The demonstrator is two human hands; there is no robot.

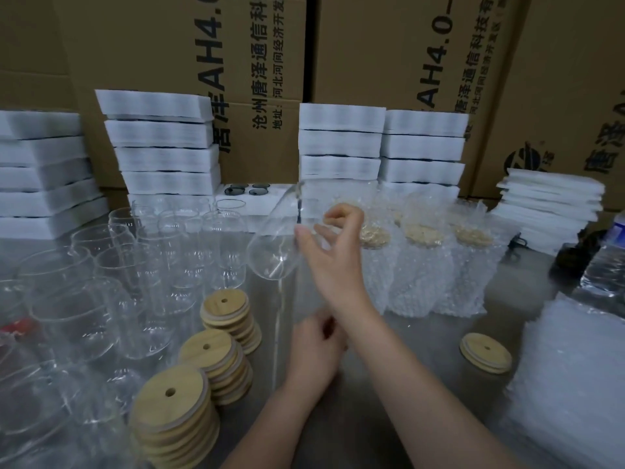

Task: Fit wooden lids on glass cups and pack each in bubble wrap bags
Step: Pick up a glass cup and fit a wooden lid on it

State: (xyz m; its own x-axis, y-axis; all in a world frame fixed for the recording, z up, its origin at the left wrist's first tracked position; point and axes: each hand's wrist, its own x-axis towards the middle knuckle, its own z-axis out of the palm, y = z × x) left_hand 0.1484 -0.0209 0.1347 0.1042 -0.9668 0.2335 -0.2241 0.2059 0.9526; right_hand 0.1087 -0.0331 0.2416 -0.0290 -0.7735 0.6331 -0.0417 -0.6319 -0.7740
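the right grip [334, 255] holds a clear cup [277, 245] in the air above the counter [422, 333], thumb on the glass and fingers curled round its far side. the cup is tilted, wide mouth down and left, and sits just left of the palm with no lid on it. the left grip [316, 346] is low on the counter under the right wrist, fingers curled; whether it holds anything cannot be told. three stacks of lids [211, 360] stand just left of it, with bare cups [101, 299] further left. packed cups [419, 258] in bubble wrap stand behind the right grip. a lidded cup [485, 353] stands to the right, near a pile of bags [568, 367].
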